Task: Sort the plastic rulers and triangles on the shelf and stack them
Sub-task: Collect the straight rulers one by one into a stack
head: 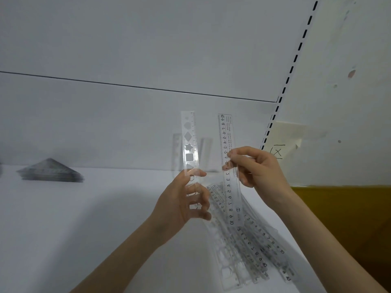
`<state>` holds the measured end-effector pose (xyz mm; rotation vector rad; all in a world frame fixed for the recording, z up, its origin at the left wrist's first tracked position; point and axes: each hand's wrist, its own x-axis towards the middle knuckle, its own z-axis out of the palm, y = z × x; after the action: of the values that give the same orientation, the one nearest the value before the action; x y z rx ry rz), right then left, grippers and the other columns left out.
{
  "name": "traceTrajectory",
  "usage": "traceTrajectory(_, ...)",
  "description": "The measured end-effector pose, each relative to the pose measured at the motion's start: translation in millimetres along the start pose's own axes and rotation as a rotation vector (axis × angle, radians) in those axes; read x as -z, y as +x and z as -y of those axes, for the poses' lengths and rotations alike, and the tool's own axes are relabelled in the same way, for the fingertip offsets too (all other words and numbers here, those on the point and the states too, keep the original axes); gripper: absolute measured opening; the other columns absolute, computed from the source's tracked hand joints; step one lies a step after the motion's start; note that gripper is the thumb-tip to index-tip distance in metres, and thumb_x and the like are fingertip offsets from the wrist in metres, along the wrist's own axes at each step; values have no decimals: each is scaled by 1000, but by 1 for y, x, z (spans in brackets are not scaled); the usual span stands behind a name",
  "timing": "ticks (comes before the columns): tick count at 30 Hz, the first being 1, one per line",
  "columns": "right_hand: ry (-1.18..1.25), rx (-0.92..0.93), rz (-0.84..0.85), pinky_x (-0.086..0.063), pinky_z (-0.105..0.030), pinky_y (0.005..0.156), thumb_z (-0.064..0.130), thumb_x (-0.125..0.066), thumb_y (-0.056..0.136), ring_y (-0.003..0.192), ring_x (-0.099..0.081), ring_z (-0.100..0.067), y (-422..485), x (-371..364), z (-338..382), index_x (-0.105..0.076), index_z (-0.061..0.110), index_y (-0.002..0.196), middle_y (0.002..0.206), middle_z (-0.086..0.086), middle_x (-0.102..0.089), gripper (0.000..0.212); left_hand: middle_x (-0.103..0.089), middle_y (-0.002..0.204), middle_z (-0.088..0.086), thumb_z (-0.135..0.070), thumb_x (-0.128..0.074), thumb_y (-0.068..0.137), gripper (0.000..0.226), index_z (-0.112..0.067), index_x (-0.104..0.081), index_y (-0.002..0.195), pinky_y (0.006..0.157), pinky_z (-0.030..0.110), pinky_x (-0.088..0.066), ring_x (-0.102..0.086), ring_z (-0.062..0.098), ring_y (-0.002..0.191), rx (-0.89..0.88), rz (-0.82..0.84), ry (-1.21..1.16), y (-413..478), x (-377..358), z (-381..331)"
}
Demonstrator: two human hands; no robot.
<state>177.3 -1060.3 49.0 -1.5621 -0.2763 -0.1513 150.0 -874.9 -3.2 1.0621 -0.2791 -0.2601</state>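
My left hand (183,199) grips a clear stencil ruler (189,142) with cut-out shapes and holds it upright above the white shelf (84,218). My right hand (257,170) pinches a clear numbered ruler (226,134), also upright, just to the right of the first. Below both hands a loose heap of several clear rulers (251,248) lies fanned out on the shelf. At the far left a neat stack of clear triangles (49,171) sits on the shelf near the back panel.
The white back panel (127,127) rises behind the shelf. A slotted upright (289,75) runs up at the right. A pale paper note (281,142) is stuck on the wall beside it, above a yellow surface (342,218).
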Motion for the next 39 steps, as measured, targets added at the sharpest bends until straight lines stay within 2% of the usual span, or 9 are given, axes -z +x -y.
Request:
traceTrajectory(3, -21, 8, 8, -28, -17, 41, 8, -63, 86, 43, -36, -14, 1, 4, -2, -69, 3, 81, 76, -14, -65, 9, -55, 70, 15, -27, -49, 90, 24, -11, -53, 107, 58, 40, -51, -53, 26, 58, -14, 0, 22, 1, 1, 1)
traceTrajectory(7, -58, -2, 1, -28, -19, 47, 17, -71, 77, 50, -30, -10, 1, 9, -2, -74, 6, 82, 53, 4, -43, 12, -56, 69, 16, -28, -50, 82, 29, -11, -57, 104, 57, 38, -50, -54, 27, 58, -23, 3, 34, 1, 3, 3)
traceTrajectory(10, -60, -10, 13, -26, -19, 46, 27, -72, 68, 48, -26, -11, 0, 10, 0, -76, 10, 78, 50, 1, -31, 20, -57, 69, 17, -28, -51, 80, 28, -12, -59, 101, 56, 37, -50, -54, 27, 58, -32, 1, 58, 2, 4, 3)
traceTrajectory(15, -50, -61, 114, -20, -20, 47, 24, -71, 75, 50, -21, -13, -3, 11, 2, -71, 14, 71, 54, 0, -27, 11, -56, 70, 17, -28, -51, 80, 22, -17, -63, 95, 56, 36, -49, -53, 26, 58, -43, -3, 84, 3, 4, 3)
traceTrajectory(24, -51, -117, 284, -24, -18, 44, 16, -55, 94, 51, -26, -10, -7, -10, 6, -62, 7, 83, 60, 0, -29, 16, -56, 72, 12, -36, -59, 83, 25, -19, -60, 102, 56, 31, -45, -47, 22, 60, -89, 48, 291, -2, 1, 11)
traceTrajectory(27, -9, -143, 321, -24, -17, 40, 35, -57, 88, 50, -28, -8, -8, -22, 8, -60, 7, 82, 59, 2, -30, 29, -65, 79, 13, -33, -60, 83, 37, -12, -52, 113, 52, 28, -41, -44, 21, 56, -104, 67, 339, -4, 0, 11)
traceTrajectory(29, -16, -134, 333, -25, -17, 38, 45, -59, 78, 49, -29, -8, -9, -29, 8, -60, 6, 84, 61, 1, -33, 39, -64, 72, 13, -27, -64, 82, 39, -7, -50, 112, 49, 27, -40, -42, 19, 51, -119, 42, 333, -4, -2, 10)
traceTrajectory(33, -67, -59, 339, -31, -19, 39, 27, -58, 91, 51, -37, -12, -9, -35, 7, -67, 7, 87, 65, -3, -42, 22, -55, 64, 15, -19, -73, 78, 39, -4, -53, 108, 47, 27, -39, -43, 18, 47, -118, -9, 297, -3, 0, 10)
traceTrajectory(39, -122, 11, 309, -33, -21, 44, 25, -52, 96, 54, -42, -10, -8, -28, 7, -73, 12, 93, 70, -9, -46, 24, -54, 64, 12, -25, -66, 77, 30, -13, -57, 102, 51, 31, -42, -44, 19, 48, -129, -13, 328, -4, 2, 11)
